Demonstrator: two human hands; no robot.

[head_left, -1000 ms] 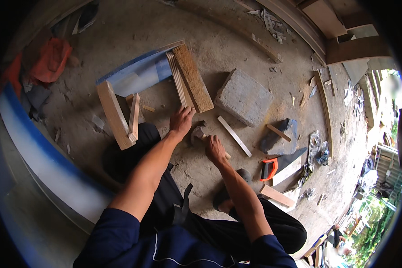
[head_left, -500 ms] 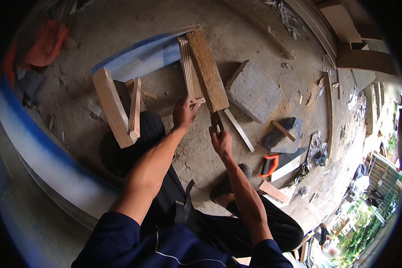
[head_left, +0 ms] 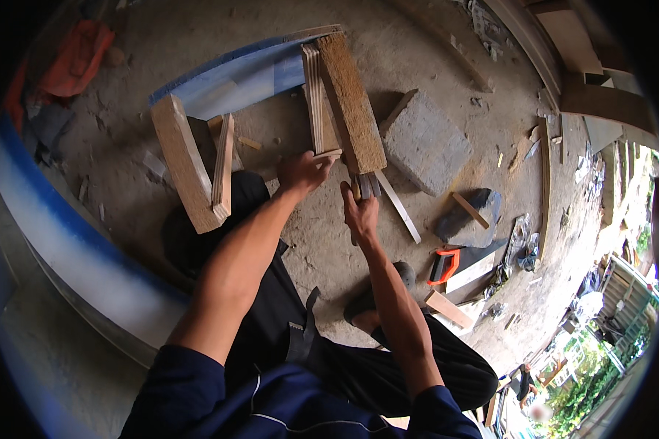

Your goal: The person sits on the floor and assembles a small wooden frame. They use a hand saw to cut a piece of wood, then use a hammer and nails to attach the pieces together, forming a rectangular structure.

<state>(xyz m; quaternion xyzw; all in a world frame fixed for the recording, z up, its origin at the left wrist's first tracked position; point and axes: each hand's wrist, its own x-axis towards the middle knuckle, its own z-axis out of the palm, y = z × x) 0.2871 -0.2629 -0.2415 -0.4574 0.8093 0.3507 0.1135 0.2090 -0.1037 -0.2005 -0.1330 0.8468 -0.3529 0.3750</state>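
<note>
My left hand (head_left: 300,174) pinches a small thin wood piece (head_left: 329,154) at the near end of a layered plywood strip (head_left: 313,99). Beside that strip stands a thick rough wood block (head_left: 353,106). Just below the block's near end, my right hand (head_left: 362,212) is closed round a tool with a grey metal part (head_left: 368,186); its kind is not clear, as the fingers and blur cover much of it. A blue and white painted board (head_left: 234,91) joins the far ends. To the left are another thick wood block (head_left: 183,161) and a second plywood strip (head_left: 223,167).
A grey concrete block (head_left: 428,145) lies right of the wood, with a narrow pale strip (head_left: 400,207) near it. Further right are a dark stone (head_left: 470,223), an orange-handled saw (head_left: 444,267) and an offcut (head_left: 449,309). A long painted panel (head_left: 73,238) curves along the left.
My right hand has moved up toward the near end of the thick block, and the tool in it has turned. My left hand stays at the plywood strip's end. The view has shifted slightly.
</note>
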